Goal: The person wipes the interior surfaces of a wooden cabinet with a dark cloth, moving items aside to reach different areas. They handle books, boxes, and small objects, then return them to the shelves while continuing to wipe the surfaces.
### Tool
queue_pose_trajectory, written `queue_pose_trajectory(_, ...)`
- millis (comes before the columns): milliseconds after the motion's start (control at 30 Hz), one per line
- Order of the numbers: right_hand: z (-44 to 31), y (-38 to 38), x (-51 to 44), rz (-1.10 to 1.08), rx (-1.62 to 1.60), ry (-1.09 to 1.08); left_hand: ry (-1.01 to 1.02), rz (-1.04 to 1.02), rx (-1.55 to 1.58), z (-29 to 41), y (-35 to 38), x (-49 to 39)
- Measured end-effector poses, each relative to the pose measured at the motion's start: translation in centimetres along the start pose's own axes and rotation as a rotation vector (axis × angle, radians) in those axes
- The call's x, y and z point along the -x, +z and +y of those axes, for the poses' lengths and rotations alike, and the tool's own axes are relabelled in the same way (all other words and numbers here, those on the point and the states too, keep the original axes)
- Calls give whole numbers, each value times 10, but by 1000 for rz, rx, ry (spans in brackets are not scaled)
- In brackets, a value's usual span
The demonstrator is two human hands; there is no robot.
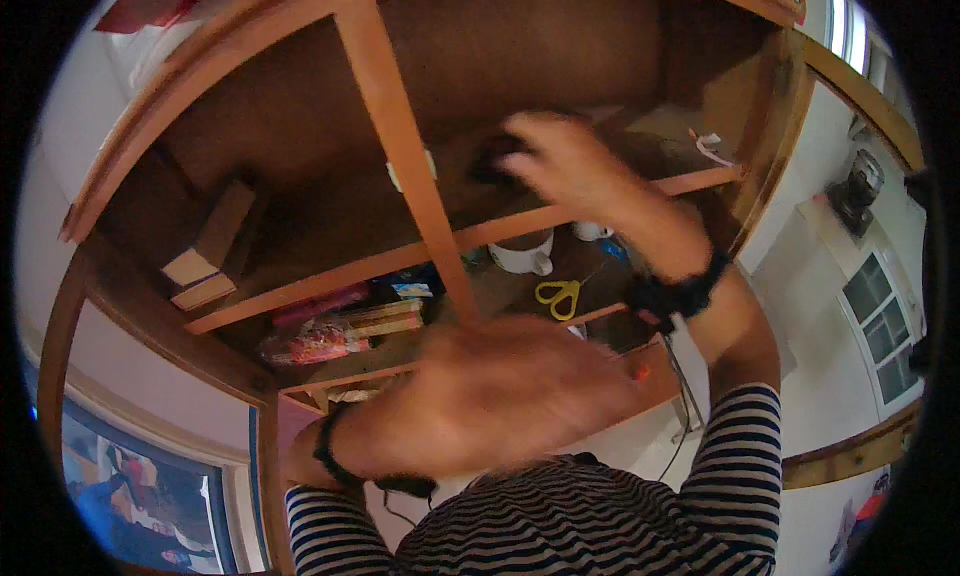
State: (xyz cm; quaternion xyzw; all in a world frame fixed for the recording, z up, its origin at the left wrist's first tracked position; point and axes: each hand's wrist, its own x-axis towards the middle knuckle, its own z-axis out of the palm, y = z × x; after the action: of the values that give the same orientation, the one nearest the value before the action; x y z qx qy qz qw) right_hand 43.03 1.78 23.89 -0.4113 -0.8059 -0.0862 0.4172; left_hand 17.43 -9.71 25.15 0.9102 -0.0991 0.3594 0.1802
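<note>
My right hand [555, 152] reaches into the upper right compartment of a wooden cabinet [382, 110]. Its fingers are bent beside a dark blurred object [496, 159] on the shelf; whether they grip it is unclear. Across the front of the lower shelf passes my left hand [517, 388], heavily blurred, its fingers pointing right. Nothing shows in it, though its palm side is hidden. Behind it, yellow-handled scissors [559, 298] and a white mug [523, 257] rest on the lower shelf.
Two box-like or book-like items [201, 277] sit in the upper left compartment. Below are a plastic-wrapped red packet [315, 343] and a stack of books [382, 319]. A vertical wooden divider [401, 133] separates the compartments. A dark cable [679, 426] hangs at the right.
</note>
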Motion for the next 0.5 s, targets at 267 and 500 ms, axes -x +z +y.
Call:
queue_pose_trajectory(267, 2, 6, -3, -546, 176, 201, 366, -298, 692, 30, 54, -67)
queue_pose_trajectory(500, 31, -79, 56, -262, 358, 342, 429, -273, 621, 24, 20, -25)
